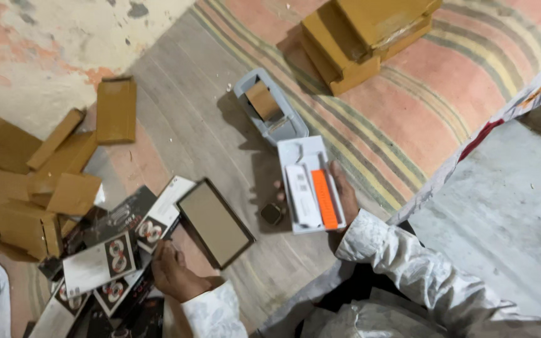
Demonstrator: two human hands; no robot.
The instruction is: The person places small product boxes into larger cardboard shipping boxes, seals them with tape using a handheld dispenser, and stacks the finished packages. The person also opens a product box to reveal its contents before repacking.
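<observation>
My right hand (345,194) holds a white tray insert (308,181) with a white device and an orange strap in it, above the striped mat. A small dark square object (272,214) lies just left of the tray. My left hand (173,272) rests low at the left, fingers on the pile of black-and-white product boxes (104,260). Beside that hand lies an open black box lid (215,222) with a tan inside.
A grey tape dispenser (270,112) with brown tape sits on the mat above the tray. Stacked brown cartons (358,37) stand at the top. Torn cardboard pieces (39,175) lie at the left. A grey slab (508,213) fills the right.
</observation>
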